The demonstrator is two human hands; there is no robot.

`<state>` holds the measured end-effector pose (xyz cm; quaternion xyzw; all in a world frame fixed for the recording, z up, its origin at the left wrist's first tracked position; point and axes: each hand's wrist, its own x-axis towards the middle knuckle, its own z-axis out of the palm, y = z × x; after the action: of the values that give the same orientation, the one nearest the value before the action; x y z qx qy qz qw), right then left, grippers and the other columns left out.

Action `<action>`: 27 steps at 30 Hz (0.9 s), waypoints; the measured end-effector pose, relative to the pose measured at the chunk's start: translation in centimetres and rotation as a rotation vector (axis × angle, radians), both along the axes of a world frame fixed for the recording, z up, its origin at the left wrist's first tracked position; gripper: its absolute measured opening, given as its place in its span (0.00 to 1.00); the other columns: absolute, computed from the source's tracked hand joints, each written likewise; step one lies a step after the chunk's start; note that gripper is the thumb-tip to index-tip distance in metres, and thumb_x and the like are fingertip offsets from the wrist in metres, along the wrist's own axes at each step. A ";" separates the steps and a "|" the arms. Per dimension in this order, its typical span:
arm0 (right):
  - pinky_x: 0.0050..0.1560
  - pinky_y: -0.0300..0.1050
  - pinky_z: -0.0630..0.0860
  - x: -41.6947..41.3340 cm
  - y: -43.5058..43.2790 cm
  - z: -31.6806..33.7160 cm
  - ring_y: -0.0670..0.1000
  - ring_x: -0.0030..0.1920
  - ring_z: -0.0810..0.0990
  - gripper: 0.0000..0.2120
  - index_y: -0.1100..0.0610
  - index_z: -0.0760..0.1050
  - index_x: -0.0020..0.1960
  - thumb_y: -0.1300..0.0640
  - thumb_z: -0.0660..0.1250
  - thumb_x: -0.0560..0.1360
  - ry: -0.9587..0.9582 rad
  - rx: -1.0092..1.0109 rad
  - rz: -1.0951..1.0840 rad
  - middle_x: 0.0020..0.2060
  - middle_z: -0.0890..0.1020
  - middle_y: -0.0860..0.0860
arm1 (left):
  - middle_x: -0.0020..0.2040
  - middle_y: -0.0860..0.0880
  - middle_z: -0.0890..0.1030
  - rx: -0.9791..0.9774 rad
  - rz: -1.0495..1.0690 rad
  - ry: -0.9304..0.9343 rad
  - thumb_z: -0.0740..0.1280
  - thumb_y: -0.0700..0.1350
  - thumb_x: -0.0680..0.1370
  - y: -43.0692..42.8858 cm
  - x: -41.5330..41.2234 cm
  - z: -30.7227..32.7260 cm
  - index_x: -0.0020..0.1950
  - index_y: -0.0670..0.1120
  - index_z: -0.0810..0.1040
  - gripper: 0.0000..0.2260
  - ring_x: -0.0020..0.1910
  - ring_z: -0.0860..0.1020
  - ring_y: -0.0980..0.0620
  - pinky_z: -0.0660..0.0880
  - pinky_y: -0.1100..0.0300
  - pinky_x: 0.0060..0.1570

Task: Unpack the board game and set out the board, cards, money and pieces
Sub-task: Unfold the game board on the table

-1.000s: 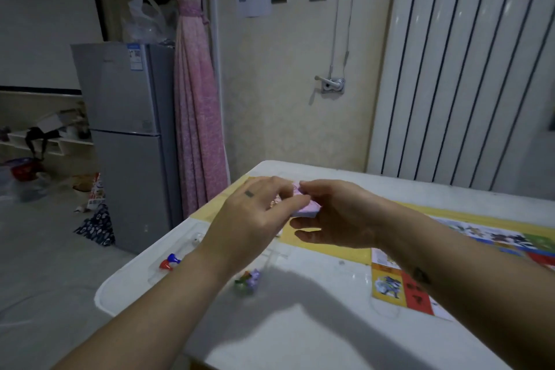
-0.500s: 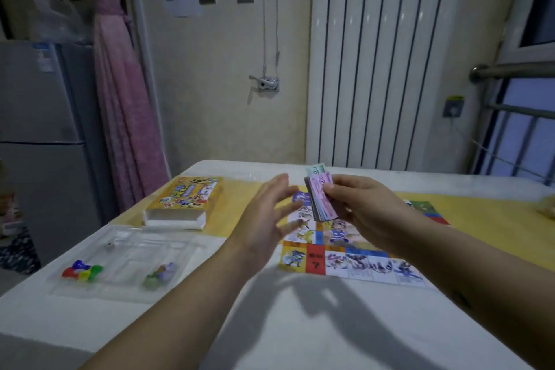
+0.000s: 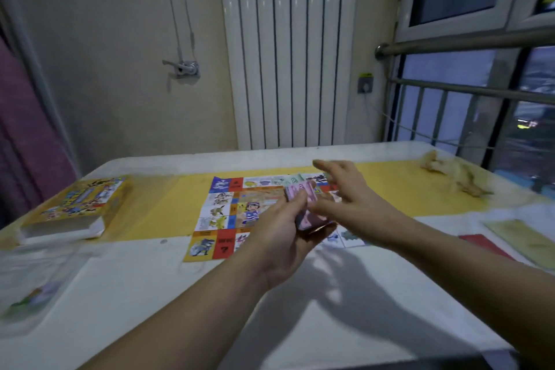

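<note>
My left hand (image 3: 282, 231): curled round a stack of pink paper play money (image 3: 301, 200), held on edge above the board; the stack's lower end is buried in my palm.
My right hand (image 3: 345, 198): fingers stretched straight over the stack, thumb against the notes; too blurred to tell if it pinches one.
Colourful printed game board (image 3: 222, 210): flat on the yellow cloth (image 3: 159, 207), right part hidden behind my hands.
Yellow cardboard game box (image 3: 81, 204): far left on the cloth.
Clear plastic tray (image 3: 33, 294): near left on the white table (image 3: 150, 294), smeared; its coloured pieces are unreadable.
Red card (image 3: 483, 242) and pale green sheet (image 3: 522, 240): cut off at the right edge.
</note>
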<state>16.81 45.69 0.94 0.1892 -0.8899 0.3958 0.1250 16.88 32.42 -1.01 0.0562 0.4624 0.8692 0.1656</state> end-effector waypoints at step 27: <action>0.52 0.35 0.59 2.0 7.1 -2.2 0.51 0.61 0.68 0.43 0.55 0.49 0.77 0.46 0.70 0.72 0.303 0.697 -0.037 0.64 0.70 0.52 | 0.31 0.52 0.76 -0.516 -0.163 0.270 0.56 0.35 0.79 7.8 0.7 -1.3 0.48 0.45 0.74 0.09 0.35 0.74 0.56 0.75 0.55 0.46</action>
<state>18.76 52.76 -1.29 0.2603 -0.9459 0.0347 0.1904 17.59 40.20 -2.27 0.1642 0.6800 0.6914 0.1805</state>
